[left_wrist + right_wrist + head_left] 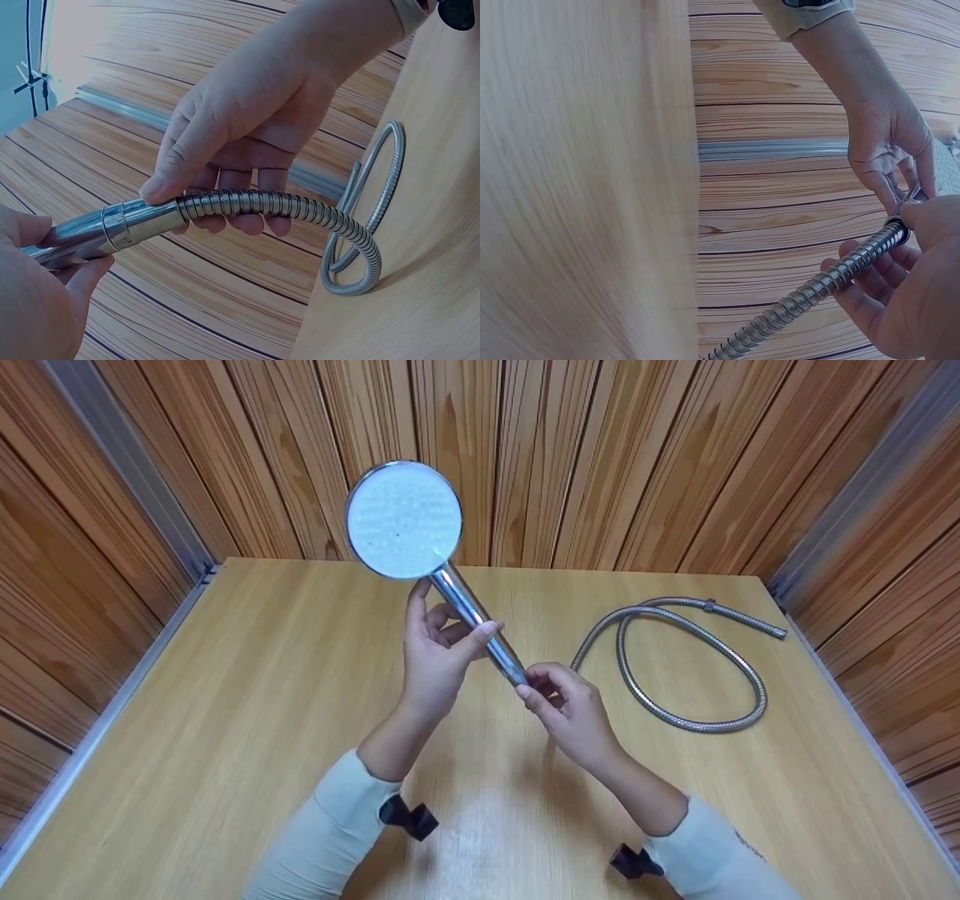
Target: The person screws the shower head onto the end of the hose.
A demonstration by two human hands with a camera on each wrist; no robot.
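A round hand shower (pixel 405 520) with a pale nozzle face and a chrome handle is held up above the table, tilted so its head points to the upper left. My left hand (pixel 436 664) grips the handle, thumb across its front. At the handle's lower end, my right hand (pixel 577 712) pinches the metal connector nut (pixel 154 217) of the shower hose (pixel 262 202). In the left wrist view the nut sits in line against the handle's end, and the ribbed hose runs out past the right fingers. The right wrist view shows the hose hanging down from the grip.
The rest of the hose (pixel 705 727) lies in a loop on the wooden table (pixel 247 697), right of the hands, its free end near the right edge. Wood-panelled walls (pixel 525 465) rise behind and at both sides. Both sleeves carry small black wrist devices (pixel 409 816).
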